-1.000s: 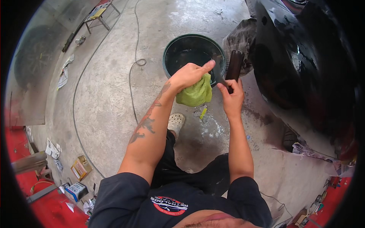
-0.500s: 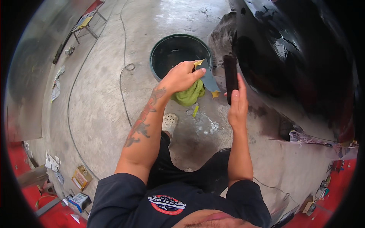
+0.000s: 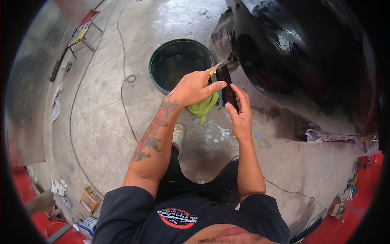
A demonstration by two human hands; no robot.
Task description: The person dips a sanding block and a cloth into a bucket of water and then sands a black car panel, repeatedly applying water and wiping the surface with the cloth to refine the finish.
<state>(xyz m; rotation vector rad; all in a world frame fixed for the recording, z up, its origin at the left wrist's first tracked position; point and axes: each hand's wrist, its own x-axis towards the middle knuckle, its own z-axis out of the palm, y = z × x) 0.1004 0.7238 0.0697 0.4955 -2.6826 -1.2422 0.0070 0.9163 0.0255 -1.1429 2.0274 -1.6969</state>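
My left hand [image 3: 198,85] holds a sheet of sandpaper with a yellow back [image 3: 213,72], most of it hidden behind the fingers and the block. Its thumb reaches across to a long black sanding block [image 3: 228,90]. Gripped along its right side, the block stands nearly upright in my right hand [image 3: 242,116], thumb on the near end. The sandpaper lies against the block's left side. A green cloth [image 3: 202,107] hangs just under my left hand, beside the bucket. Beyond both hands stands a dark round bucket [image 3: 150,72] with water in it.
A glossy black car body panel [image 3: 280,61] rises at the right, with masking sheeting [image 3: 221,36] by its edge. A cable [image 3: 124,87] loops over the concrete floor at left. A small stand [image 3: 83,38] is far left; cans [image 3: 89,199] sit at lower left.
My right hand has brought the block leftward to my left hand, and the sandpaper now meets it. The whole view has shifted slightly, with the bucket further left.
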